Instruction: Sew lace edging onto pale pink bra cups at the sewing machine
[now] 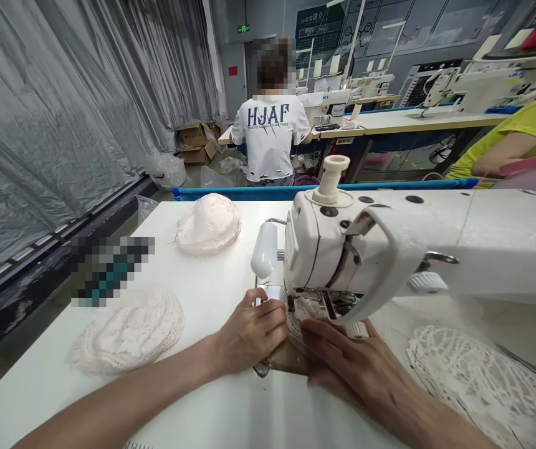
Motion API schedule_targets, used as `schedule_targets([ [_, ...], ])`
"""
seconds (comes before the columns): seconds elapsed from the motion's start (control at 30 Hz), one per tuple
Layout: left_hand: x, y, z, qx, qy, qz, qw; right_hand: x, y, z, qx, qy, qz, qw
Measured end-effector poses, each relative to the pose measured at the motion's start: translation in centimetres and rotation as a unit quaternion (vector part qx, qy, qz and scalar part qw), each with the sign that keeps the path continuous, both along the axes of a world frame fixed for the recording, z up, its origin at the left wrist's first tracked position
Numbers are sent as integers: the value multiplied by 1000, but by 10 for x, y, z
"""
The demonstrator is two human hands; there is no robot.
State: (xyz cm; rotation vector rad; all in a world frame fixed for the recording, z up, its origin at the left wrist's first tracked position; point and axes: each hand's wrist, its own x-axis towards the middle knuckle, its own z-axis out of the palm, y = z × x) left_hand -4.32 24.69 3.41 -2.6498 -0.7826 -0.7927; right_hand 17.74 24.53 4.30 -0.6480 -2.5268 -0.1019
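One left hand [255,330] curled, hold unclear; one right hand [354,362] flat on lace [295,327]; three fabric piles [132,333].

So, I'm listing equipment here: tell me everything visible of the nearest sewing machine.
The sewing machine is white, apparently painted metal, upright at the white table, its arm running out of view at right. On top are a cream knob and dark round plugs; a curved white piece arches over its front. Lacy fabric lies below its head, between left hand and right hand; hand contact with the machine is unclear.
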Motion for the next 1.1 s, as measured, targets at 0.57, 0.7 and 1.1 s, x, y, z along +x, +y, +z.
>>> schedule_targets([
  [0.57,-1,0,-5,-22,7,45,999,3,-2,-4,23,-19,-11,999],
  [0.7,-1,2,-6,-43,-4,58,997,2,-3,-5,24,-21,-23,999],
  [1.1,-1,2,2,-76,-55,116,989,1,-4,-10,6,-15,-95,995],
])
